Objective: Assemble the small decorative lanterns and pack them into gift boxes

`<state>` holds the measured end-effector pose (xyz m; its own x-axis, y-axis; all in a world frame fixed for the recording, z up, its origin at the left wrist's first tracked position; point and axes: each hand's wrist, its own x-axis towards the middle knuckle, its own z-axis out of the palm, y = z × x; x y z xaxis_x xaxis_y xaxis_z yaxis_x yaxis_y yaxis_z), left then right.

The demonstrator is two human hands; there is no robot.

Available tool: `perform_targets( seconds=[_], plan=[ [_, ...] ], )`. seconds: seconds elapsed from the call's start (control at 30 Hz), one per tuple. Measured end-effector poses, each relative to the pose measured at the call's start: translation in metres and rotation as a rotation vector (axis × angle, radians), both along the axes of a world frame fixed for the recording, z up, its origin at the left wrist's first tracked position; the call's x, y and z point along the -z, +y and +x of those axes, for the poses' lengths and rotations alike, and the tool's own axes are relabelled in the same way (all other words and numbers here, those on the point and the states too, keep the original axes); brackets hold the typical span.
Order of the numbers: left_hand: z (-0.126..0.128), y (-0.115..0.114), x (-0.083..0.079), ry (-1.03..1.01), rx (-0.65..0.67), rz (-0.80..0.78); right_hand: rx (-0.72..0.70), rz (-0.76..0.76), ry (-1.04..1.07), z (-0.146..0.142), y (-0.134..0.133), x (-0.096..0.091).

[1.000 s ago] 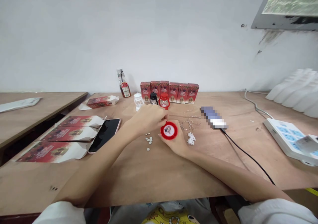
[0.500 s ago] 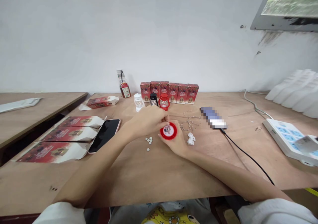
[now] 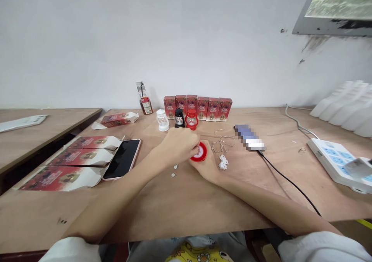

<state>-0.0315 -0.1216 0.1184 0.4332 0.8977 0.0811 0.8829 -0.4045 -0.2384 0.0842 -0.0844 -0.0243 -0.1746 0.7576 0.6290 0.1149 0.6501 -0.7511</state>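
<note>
My right hand (image 3: 209, 168) is wrapped round a red lantern (image 3: 204, 149), whose round red-rimmed underside with a pale centre faces up at me. Over its left edge, my left hand (image 3: 182, 145) has its fingers pinched together, and anything between them is hidden. Small silvery discs (image 3: 173, 175) lie on the table below my left hand, which covers some of them. To the right of my hands are bent metal wires (image 3: 222, 143) and small white plastic pieces (image 3: 223, 162). A white lantern (image 3: 163, 121), a black lantern (image 3: 179, 118) and another red lantern (image 3: 192, 119) stand behind.
Several red printed boxes (image 3: 202, 108) stand against the wall. Flattened boxes (image 3: 62, 178) and a dark-screened phone (image 3: 122, 159) lie at left. A bottle (image 3: 146, 104) stands at the back. On the right are a cabled phone (image 3: 247, 136) and a power strip (image 3: 334, 157).
My left hand has come slightly lower and its fingers now cover the left part of the lantern's underside. The lantern has tilted a little, and more discs are hidden.
</note>
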Motion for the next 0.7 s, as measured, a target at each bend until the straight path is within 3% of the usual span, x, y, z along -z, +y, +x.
perform_targets(
  seconds=[0.1, 0.23, 0.4, 0.7],
  plan=[
    [0.000, 0.000, 0.001, -0.009, -0.007, -0.014, 0.004, 0.009, 0.000, 0.000, 0.001, 0.001],
    [-0.012, 0.009, 0.005, -0.275, 0.077, -0.078, 0.001, 0.016, -0.025, 0.000, -0.001, -0.001],
    [-0.029, 0.032, 0.016, -0.598, 0.031, -0.344, 0.004, 0.027, -0.084, 0.001, -0.003, -0.005],
    [-0.013, 0.043, 0.033, -1.119, 0.035, -0.621, 0.060, -0.040, -0.033, 0.000, 0.002, 0.000]
  ],
)
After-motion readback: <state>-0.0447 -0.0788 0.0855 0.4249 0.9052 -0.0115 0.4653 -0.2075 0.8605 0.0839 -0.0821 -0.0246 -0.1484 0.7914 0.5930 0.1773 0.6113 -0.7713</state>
